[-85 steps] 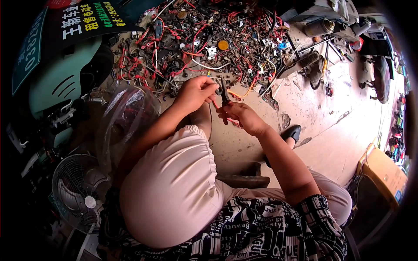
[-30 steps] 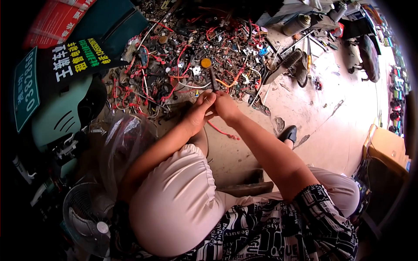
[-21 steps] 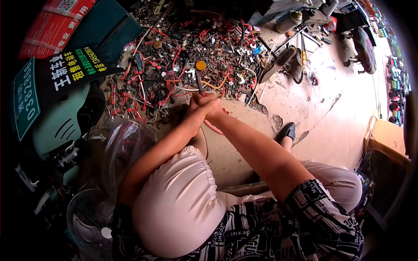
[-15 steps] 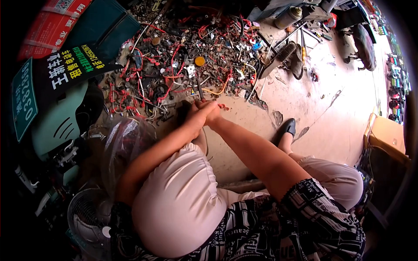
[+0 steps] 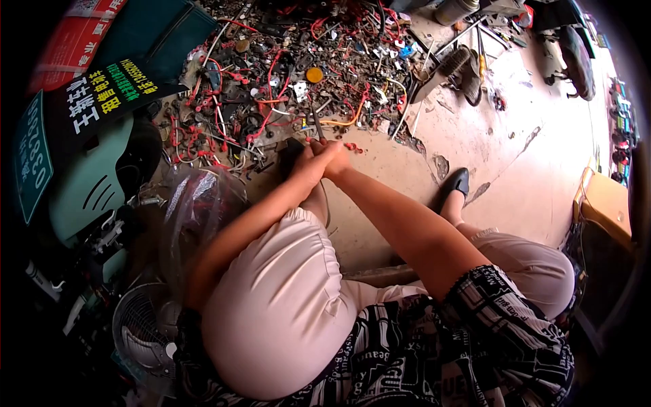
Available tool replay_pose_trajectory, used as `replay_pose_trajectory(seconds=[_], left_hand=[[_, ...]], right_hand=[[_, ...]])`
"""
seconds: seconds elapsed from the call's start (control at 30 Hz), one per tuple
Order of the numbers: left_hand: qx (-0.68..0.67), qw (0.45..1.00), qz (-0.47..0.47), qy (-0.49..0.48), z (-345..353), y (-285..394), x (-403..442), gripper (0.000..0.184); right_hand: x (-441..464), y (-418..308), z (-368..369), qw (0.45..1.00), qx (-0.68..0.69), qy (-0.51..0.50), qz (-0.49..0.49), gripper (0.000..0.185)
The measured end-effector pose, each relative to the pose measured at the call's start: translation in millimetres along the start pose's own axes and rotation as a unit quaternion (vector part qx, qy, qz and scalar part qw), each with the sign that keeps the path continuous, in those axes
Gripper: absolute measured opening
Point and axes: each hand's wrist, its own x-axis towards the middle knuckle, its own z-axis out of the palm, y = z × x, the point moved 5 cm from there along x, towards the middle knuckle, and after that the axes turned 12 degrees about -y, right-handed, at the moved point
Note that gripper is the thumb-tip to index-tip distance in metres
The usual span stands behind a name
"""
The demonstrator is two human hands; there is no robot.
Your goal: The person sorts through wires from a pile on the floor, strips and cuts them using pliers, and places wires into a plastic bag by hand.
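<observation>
Close together over the front edge of the scrap pile, my left hand (image 5: 308, 167) and my right hand (image 5: 334, 160) meet, both with fingers closed. A dark, slim tool (image 5: 317, 125) sticks out past the fingers of my right hand towards the pile; its grip end is hidden. What my left hand pinches is covered by the fingers. Small red bits (image 5: 352, 147) lie on the floor just right of the hands. Beyond the fingertips spreads a pile of cut wires and small parts (image 5: 271, 88), with an orange round piece (image 5: 314, 74) on it.
At left stand a green scooter body (image 5: 95, 183) with a black sign (image 5: 102, 102), a clear plastic bag (image 5: 196, 203) and a fan (image 5: 142, 332). A brush (image 5: 456, 61) and a spray can (image 5: 456, 10) are at upper right, a wooden box (image 5: 607, 207) at far right.
The view has shifted slightly, so the pile and floor items sit a little higher and to the right. Both hands stay together at the same spot by the pile.
</observation>
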Motion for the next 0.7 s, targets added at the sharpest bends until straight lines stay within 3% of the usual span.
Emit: replay_pose_trajectory(seconds=[0.03,0.07,0.1,0.13,0.17,0.23,0.27,0.4,0.47,0.5,0.57,0.6,0.67,0.7], left_hand=[[-0.011,1.0,-0.008,-0.006,-2,1,1,0.036],[-0.022,1.0,-0.017,-0.013,-3,1,2,0.035],[-0.034,0.999,-0.028,-0.021,-4,-1,2,0.033],[-0.018,0.999,0.022,-0.022,-15,0,9,0.029],[0.008,0.997,0.052,0.057,-24,6,12,0.024],[-0.029,0.994,0.032,0.098,-27,10,13,0.022],[-0.029,0.994,0.032,0.098,-29,6,13,0.022],[-0.131,0.99,-0.03,0.03,-25,-8,9,0.018],[-0.162,0.986,-0.037,0.01,-24,-9,8,0.016],[-0.168,0.985,-0.024,-0.026,-23,-9,9,0.015],[-0.173,0.983,-0.012,-0.06,-18,-4,5,0.014],[-0.217,0.974,-0.016,-0.067,-14,-4,3,0.012],[-0.259,0.963,-0.02,-0.075,-11,-6,2,0.01],[-0.272,0.958,-0.025,-0.086,-9,-10,3,0.011]], right_hand=[[-4,-2,-6,0.999,-0.034,0.004,-0.006,0.034],[-10,8,-16,0.984,0.143,-0.02,0.106,0.031],[-22,15,-19,0.924,0.313,-0.045,0.216,0.028],[-21,25,-15,0.955,0.222,-0.021,0.197,0.025],[-25,35,-9,0.955,0.22,-0.023,0.197,0.025],[-31,31,-11,0.996,0.073,0.018,0.038,0.027],[-38,31,-18,0.983,0.152,0.006,0.107,0.025],[-62,13,-44,0.962,0.231,-0.027,0.141,0.024],[-72,7,-45,0.896,0.359,-0.161,0.207,0.023],[-75,7,-50,0.896,0.36,-0.161,0.206,0.023],[-85,-4,-45,0.716,0.619,-0.265,0.186,0.018],[-89,-5,-50,0.715,0.619,-0.266,0.185,0.018],[-96,-20,-54,0.572,0.739,-0.328,0.135,0.021],[-96,-19,-54,0.572,0.74,-0.327,0.134,0.021]])
